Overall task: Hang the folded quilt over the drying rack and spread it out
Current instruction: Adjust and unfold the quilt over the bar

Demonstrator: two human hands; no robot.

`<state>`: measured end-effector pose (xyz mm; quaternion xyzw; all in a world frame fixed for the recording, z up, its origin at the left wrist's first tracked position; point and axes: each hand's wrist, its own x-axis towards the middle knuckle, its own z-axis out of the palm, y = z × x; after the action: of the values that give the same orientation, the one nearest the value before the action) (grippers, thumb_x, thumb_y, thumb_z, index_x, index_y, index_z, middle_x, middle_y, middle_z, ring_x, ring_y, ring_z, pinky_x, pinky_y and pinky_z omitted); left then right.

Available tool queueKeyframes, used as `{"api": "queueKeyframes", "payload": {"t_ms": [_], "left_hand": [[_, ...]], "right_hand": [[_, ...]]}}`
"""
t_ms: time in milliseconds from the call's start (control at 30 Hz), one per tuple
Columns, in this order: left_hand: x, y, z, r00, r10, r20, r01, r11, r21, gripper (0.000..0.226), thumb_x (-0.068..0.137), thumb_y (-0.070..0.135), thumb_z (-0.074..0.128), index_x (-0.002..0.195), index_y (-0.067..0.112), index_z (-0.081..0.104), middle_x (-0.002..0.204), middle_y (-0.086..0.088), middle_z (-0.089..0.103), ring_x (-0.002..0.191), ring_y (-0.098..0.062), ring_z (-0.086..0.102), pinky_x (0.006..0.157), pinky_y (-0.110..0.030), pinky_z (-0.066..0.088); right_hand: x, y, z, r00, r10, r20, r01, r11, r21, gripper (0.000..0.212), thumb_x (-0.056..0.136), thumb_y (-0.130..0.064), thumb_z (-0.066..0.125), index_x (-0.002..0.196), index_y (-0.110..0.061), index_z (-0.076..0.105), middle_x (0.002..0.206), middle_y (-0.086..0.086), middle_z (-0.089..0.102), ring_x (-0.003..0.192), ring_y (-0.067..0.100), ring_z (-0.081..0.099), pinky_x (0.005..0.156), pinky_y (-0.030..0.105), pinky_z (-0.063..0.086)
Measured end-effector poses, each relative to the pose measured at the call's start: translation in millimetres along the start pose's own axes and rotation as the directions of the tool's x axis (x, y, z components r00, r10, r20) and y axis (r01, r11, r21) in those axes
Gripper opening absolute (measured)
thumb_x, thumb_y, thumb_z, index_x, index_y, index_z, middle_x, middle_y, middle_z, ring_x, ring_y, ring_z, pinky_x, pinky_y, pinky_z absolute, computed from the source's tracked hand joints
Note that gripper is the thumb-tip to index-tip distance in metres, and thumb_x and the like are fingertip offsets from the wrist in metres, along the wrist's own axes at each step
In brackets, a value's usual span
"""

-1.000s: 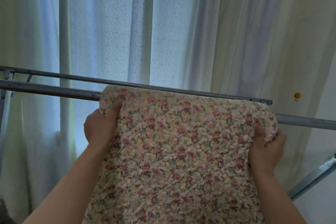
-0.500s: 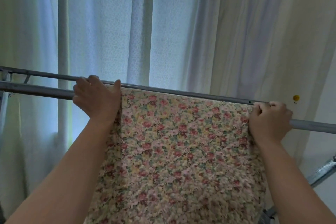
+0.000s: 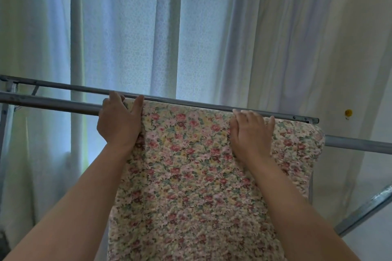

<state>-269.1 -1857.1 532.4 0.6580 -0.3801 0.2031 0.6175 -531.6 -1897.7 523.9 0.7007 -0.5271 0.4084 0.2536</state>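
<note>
Left hand [image 3: 118, 122] gripping quilt [image 3: 191, 176] edge, right hand [image 3: 251, 133] flat atop.

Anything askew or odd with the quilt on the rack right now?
Nothing damaged. The quilt lies over the near bar, still folded into a narrow panel. The left hand is at its left edge, the right hand flat near the top; neither grip looks closed on it.

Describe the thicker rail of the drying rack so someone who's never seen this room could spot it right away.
Start at the pale sheer curtains filling the background; two grey metal rails cross in front of them. The thicker rail is the lower, nearer one, running under the floral quilt and reappearing at its right edge. The thin rail above and behind it is slimmer and ends short at a capped tip.
</note>
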Motion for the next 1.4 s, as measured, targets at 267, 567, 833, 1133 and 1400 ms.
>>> {"api": "queueKeyframes", "payload": {"t_ms": [267, 567, 833, 1133, 1400], "left_hand": [[-16.6, -11.1, -12.6, 0.995, -0.016, 0.101, 0.025, 0.995, -0.092, 0.051, 0.089, 0.041, 0.051, 0.128, 0.007, 0.049, 0.120, -0.017, 0.054, 0.110, -0.033, 0.051, 0.092, -0.042, 0.039], [-45.6, -41.1, -37.3, 0.931, -0.165, 0.327, 0.253, 0.935, -0.247, 0.029, 0.079, 0.045, 0.064, 0.094, 0.022, 0.054, 0.092, 0.002, 0.062, 0.079, -0.018, 0.058, 0.071, -0.032, 0.045], [-32.8, -11.7, -48.2, 0.612, -0.181, 0.770, 0.587, 0.757, -0.288, 0.023, 0.082, 0.030, 0.064, 0.098, 0.014, 0.062, 0.090, -0.004, 0.068, 0.078, -0.020, 0.065, 0.061, -0.028, 0.053], [-30.6, 9.0, -37.8, 0.332, -0.221, 0.917, 0.920, 0.291, -0.262, 0.017, 0.083, -0.017, 0.046, 0.087, -0.005, 0.057, 0.077, -0.016, 0.062, 0.050, -0.020, 0.066, 0.041, -0.021, 0.054], [-55.6, 2.9, -14.8, 0.319, -0.247, 0.915, 0.816, 0.562, -0.132, 0.026, 0.068, 0.027, 0.079, 0.085, 0.017, 0.062, 0.073, 0.007, 0.069, 0.072, -0.010, 0.059, 0.054, -0.024, 0.041]], "right_hand": [[1.2, -49.1, 6.2, 0.994, -0.097, 0.044, 0.098, 0.995, -0.019, 0.057, 0.095, -0.048, 0.020, 0.131, -0.012, 0.045, 0.128, 0.012, 0.054, 0.121, 0.030, 0.043, 0.105, 0.059, 0.016], [-0.9, -91.5, 14.5, 0.990, -0.135, 0.035, 0.136, 0.991, -0.005, 0.053, 0.094, -0.047, 0.031, 0.133, -0.012, 0.042, 0.132, 0.015, 0.049, 0.125, 0.031, 0.039, 0.104, 0.061, 0.013], [-6.6, -104.1, 15.6, 0.994, -0.104, -0.016, 0.105, 0.992, 0.074, 0.047, 0.094, -0.038, 0.039, 0.136, -0.016, 0.041, 0.138, 0.015, 0.045, 0.131, 0.030, 0.033, 0.108, 0.054, 0.005], [-14.5, -89.6, 4.0, 0.990, -0.132, -0.046, 0.139, 0.948, 0.285, 0.040, 0.087, -0.022, 0.057, 0.124, -0.009, 0.054, 0.133, 0.011, 0.051, 0.129, 0.024, 0.038, 0.112, 0.049, 0.012], [-17.1, -76.8, -6.6, 0.982, -0.191, 0.000, 0.176, 0.906, 0.386, 0.040, 0.088, -0.022, 0.056, 0.126, -0.010, 0.053, 0.135, 0.011, 0.050, 0.129, 0.024, 0.037, 0.111, 0.049, 0.020]]}}
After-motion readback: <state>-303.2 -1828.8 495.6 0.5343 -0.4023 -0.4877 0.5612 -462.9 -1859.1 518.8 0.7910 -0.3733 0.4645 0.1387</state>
